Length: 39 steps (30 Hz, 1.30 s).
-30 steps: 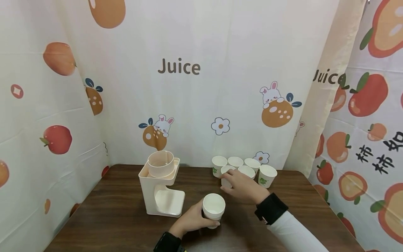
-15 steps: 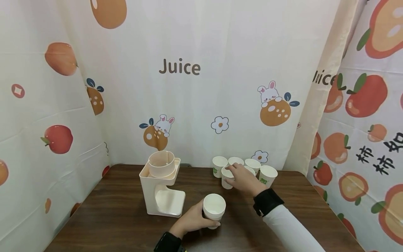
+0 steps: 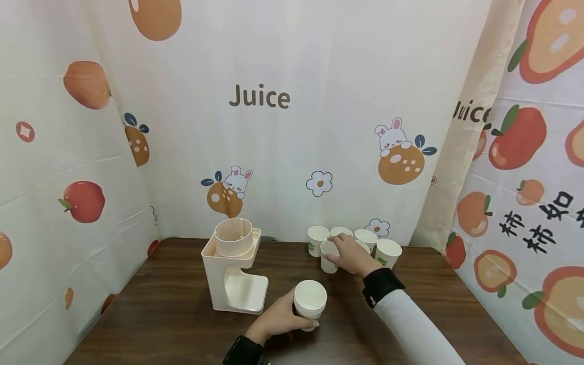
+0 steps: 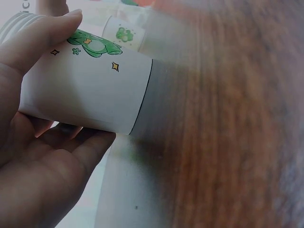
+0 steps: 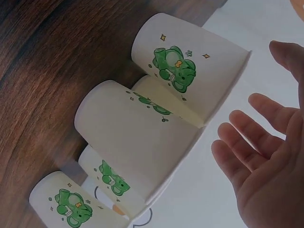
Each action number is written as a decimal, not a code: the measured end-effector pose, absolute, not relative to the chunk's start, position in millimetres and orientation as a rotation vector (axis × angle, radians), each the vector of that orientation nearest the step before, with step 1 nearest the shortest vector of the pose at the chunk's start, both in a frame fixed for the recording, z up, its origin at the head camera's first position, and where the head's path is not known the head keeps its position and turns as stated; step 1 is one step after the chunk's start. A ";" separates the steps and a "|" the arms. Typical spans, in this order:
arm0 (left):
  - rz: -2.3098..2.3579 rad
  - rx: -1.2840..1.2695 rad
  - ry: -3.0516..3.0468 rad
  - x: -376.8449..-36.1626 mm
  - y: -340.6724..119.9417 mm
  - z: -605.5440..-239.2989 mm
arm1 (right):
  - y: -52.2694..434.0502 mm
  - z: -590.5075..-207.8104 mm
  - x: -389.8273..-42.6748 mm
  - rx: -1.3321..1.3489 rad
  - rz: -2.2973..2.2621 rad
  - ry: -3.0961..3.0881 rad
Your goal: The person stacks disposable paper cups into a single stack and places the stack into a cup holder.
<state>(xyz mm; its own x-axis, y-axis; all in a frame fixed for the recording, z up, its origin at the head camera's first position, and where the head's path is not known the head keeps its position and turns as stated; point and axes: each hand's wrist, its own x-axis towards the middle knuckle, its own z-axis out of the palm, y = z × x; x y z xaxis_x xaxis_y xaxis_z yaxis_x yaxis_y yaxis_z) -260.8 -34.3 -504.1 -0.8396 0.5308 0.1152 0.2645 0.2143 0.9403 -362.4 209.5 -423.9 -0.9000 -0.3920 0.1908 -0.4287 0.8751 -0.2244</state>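
My left hand (image 3: 282,315) grips a stack of white paper cups (image 3: 310,298) from its left side, near the front of the table. In the left wrist view the stacked rims show beside the thumb, and a green bear print marks the outer paper cup (image 4: 90,80). Farther back and to the right, my right hand (image 3: 353,255) hovers over a group of white paper cups, overlapping the front left cup (image 3: 329,259) in the head view. Its fingers (image 5: 242,137) are loosely bent and apart from the cups (image 5: 137,133) in the right wrist view.
A cream-coloured juicer-like machine (image 3: 234,268) with a round top stands left of my left hand. Another cup (image 3: 388,253) stands at the group's right end. Behind the brown wooden table (image 3: 159,304) hangs a fruit-printed curtain (image 3: 283,142).
My right hand has risen slightly from the side of the front left cup to about its rim. The cups, and my left hand with its stack, stay in place.
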 end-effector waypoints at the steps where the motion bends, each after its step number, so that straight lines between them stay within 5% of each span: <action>1: 1.672 0.754 2.260 -260.7 -34.3 -504.1 | 208.9 -424.0 -363.1 0.629 0.400 -2.918; 39: 1.682 0.759 2.238 -259.4 -35.2 -502.5 | 200.2 -424.1 -371.2 0.663 0.369 -3.008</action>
